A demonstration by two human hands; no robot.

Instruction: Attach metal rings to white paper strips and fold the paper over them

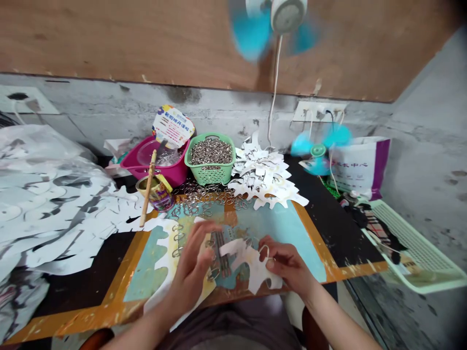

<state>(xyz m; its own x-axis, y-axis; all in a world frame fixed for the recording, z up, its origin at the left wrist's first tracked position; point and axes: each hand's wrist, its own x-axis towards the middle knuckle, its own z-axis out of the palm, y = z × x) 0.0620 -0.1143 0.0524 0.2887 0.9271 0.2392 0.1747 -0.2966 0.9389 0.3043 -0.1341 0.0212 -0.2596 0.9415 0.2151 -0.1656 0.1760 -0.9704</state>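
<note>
My right hand pinches a white cut-out piece with a toothed edge, and a metal ring shows at its fingertips. My left hand, slightly blurred, has its fingers apart above a second white cut-out strip. Several metal rings lie in a column along that strip. Between the hands sits a dark slotted metal block on the blue board. Part of the strip is hidden beneath my left hand and forearm.
A green basket full of metal rings stands behind loose rings. Beside it are a pink basket, a can with a stick, and white cut-out piles. Two fans hang near the wall; a tray is right.
</note>
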